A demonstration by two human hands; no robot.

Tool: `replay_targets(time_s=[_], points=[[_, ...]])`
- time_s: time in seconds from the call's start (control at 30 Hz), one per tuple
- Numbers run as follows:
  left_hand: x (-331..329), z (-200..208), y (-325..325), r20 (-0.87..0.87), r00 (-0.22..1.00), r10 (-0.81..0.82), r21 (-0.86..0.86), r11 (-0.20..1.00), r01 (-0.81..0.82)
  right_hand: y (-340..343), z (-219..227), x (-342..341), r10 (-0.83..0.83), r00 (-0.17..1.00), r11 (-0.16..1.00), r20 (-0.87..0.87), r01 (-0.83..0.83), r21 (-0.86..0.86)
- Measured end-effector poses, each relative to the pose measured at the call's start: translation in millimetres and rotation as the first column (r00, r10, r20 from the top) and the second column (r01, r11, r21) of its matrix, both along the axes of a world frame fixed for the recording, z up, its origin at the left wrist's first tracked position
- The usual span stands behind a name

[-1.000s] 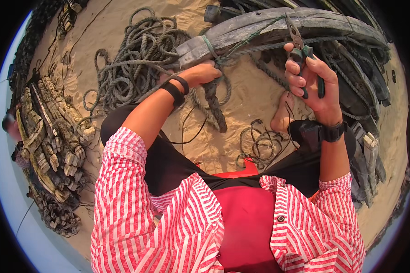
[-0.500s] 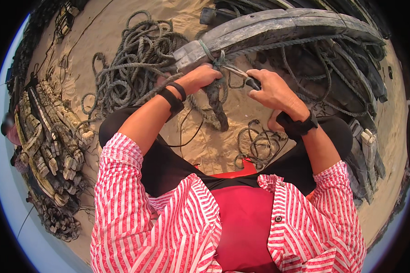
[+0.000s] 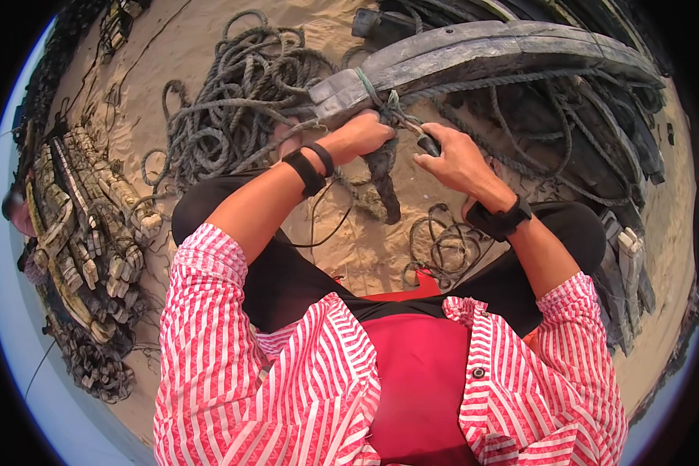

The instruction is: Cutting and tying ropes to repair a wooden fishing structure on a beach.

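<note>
Working space is mostly below the hands: sand (image 3: 357, 256) between the black-trousered knees (image 3: 210, 206), partly taken up by thin dark cord loops (image 3: 446, 248). Curved beam (image 3: 489, 50) closes off the top, its blunt squared end near the left hand (image 3: 365, 136); heaped rope (image 3: 233, 116) crowds the left, dark timbers (image 3: 621, 128) the right, and a pile of pale wooden pieces (image 3: 93, 233) stands well apart at far left. Pliers (image 3: 429, 145) sit in the right hand (image 3: 458, 159), fingers clamped on the dark handles, metal end pointing up-left to the green cord (image 3: 369, 85) tied near the beam end. Pliers' tip too small to tell if it bites the cord. Left hand just below that tie, fingers curled at the top of a dark hanging piece (image 3: 384, 186); underside hidden, cannot tell if it grips. Hands near each other, not touching. Beam is grey, weathered wood, smooth arc with a lengthwise seam; thick twisted rope (image 3: 505, 75) runs along its lower side. Heaped rope grey, coarse, tangled in loops; hanging piece rough, narrowing downward; pale pieces blocky, bundled; sand tan, uneven.
</note>
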State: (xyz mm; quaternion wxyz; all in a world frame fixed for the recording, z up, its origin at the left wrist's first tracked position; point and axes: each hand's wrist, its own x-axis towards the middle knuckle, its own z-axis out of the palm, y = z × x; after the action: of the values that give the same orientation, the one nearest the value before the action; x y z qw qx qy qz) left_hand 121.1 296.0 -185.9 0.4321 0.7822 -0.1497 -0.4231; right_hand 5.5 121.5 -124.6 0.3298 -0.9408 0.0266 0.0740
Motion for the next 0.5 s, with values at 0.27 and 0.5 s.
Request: replay_targets(time_s=[0.27,0.5], points=[[5,-39,14,0.140,0.989,-0.055,0.021,0.998,0.052,8,54,5,0.171,0.878,0.770,-0.447,0.164,0.617],[10,-48,23,-0.142,0.984,-0.106,0.157,0.979,0.128,-75,134,5,-0.324,0.945,0.658,0.039,0.195,0.727]])
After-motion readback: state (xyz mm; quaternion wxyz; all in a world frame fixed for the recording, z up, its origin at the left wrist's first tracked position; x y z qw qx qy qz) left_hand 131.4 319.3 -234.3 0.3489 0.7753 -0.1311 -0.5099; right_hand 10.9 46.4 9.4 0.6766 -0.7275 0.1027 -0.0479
